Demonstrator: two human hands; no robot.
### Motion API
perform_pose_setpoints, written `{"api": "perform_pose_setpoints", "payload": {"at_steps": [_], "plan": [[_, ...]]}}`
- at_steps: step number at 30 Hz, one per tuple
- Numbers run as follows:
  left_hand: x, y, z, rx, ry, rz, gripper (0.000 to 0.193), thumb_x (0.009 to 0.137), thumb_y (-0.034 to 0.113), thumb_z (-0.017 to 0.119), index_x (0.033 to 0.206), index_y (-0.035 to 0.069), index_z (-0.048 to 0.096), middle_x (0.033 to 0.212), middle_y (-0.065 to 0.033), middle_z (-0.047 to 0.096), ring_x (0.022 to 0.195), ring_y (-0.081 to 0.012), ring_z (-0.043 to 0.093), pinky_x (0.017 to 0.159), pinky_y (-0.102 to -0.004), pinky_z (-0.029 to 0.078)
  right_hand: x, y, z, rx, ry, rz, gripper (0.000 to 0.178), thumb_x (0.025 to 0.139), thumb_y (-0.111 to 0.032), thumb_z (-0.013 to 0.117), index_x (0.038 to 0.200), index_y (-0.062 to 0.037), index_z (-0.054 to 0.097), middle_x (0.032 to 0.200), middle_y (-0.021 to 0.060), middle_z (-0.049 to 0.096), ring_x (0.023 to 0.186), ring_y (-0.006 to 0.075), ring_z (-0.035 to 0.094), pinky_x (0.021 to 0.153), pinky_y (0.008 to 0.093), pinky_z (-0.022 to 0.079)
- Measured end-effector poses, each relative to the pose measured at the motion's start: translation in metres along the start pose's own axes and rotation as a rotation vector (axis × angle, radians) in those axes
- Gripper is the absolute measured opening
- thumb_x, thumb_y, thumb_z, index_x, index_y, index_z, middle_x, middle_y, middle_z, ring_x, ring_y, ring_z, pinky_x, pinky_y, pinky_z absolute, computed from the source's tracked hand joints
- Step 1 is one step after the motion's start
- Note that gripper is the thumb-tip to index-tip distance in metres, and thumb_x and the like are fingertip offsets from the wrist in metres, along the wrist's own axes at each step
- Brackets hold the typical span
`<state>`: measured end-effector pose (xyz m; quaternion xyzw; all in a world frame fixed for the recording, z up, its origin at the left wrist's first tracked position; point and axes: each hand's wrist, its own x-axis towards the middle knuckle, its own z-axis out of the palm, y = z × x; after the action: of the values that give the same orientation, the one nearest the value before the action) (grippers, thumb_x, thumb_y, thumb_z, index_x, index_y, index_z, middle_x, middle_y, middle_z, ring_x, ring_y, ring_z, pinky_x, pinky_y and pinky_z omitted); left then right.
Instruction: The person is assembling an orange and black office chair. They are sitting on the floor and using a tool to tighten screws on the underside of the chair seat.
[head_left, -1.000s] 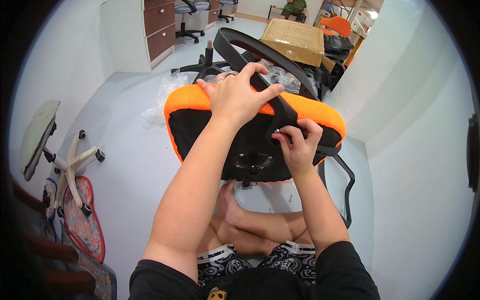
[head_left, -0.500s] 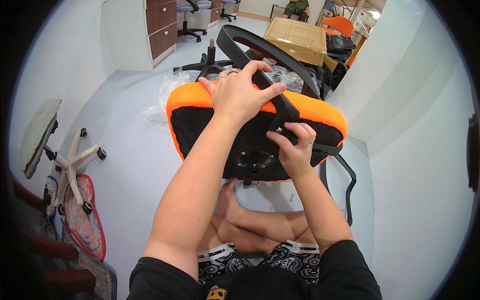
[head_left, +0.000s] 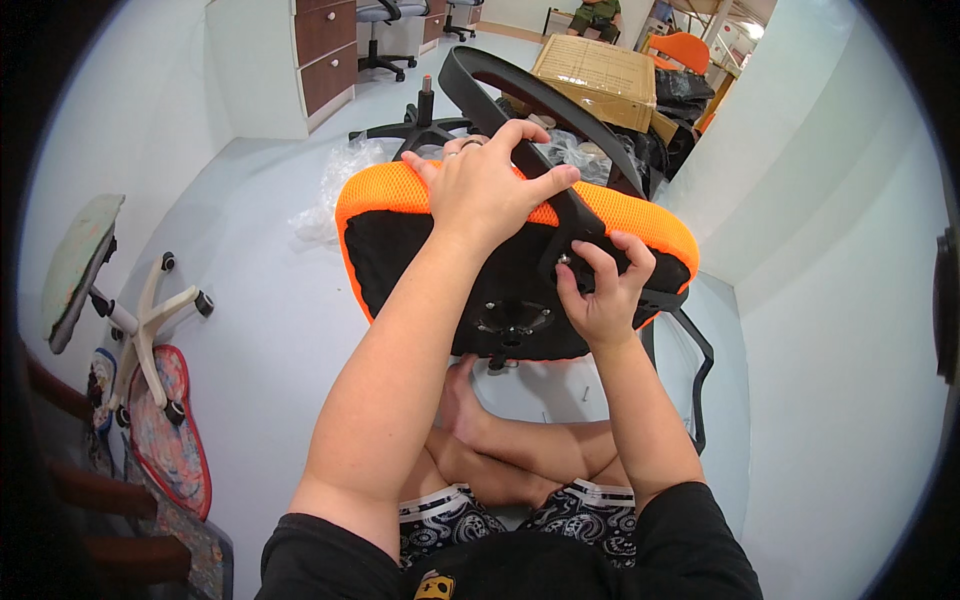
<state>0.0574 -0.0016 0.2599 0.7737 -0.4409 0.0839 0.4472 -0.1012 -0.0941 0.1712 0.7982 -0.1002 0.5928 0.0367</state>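
Observation:
An upturned chair seat (head_left: 400,260), black beneath with an orange mesh edge, stands tilted before my crossed legs. My left hand (head_left: 482,190) is closed round a black looped armrest (head_left: 468,95) where it crosses the seat's upper edge. Its bracket end lies against the black underside. There a shiny bolt (head_left: 564,259) shows its head in the bracket. The thumb and index finger of my right hand (head_left: 608,295) pinch at this bolt, its middle finger raised. Below, a dark metal mounting with several small screws (head_left: 512,318) marks the underside's middle.
Loose screws (head_left: 586,394) lie on the floor near my legs. A second black armrest (head_left: 700,345) juts from the right. Behind stand a chair base (head_left: 425,130), plastic wrap (head_left: 340,190) and a cardboard box (head_left: 595,80). An old chair (head_left: 150,320) lies left; a wall (head_left: 830,300) rises right.
My right hand has shifted slightly right, its thumb and index finger coming to the bolt head and its middle finger lifting. The left hand keeps its hold; the seat has moved barely right.

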Motion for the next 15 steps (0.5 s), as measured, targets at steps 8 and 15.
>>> {"api": "perform_pose_setpoints", "payload": {"at_steps": [8, 15], "plan": [[-0.0016, 0.0012, 0.0007, 0.003, 0.023, 0.005, 0.057, 0.069, 0.067, 0.068, 0.112, 0.029, 0.065, 0.095, -0.0091, 0.069, 0.117, -0.0337, 0.054, 0.105, -0.0702, 0.007, -0.0051, 0.0078, 0.0003, -0.136, -0.071, -0.277, 0.033, 0.064, -0.025, 0.085, 0.093, -0.0191, 0.069, 0.114, 0.0100, 0.047, 0.107, 0.0281, 0.046, 0.088, 0.0387, 0.037], [-0.0029, 0.0006, 0.0017, 0.020, 0.039, 0.012, 0.057, 0.070, 0.066, 0.069, 0.112, 0.028, 0.065, 0.093, -0.0083, 0.069, 0.118, -0.0344, 0.053, 0.106, -0.0684, 0.007, -0.0092, 0.0037, 0.0029, -0.105, -0.009, -0.060, 0.031, 0.063, -0.022, 0.085, 0.091, -0.0188, 0.070, 0.113, 0.0087, 0.047, 0.106, 0.0277, 0.046, 0.089, 0.0380, 0.038]]}}
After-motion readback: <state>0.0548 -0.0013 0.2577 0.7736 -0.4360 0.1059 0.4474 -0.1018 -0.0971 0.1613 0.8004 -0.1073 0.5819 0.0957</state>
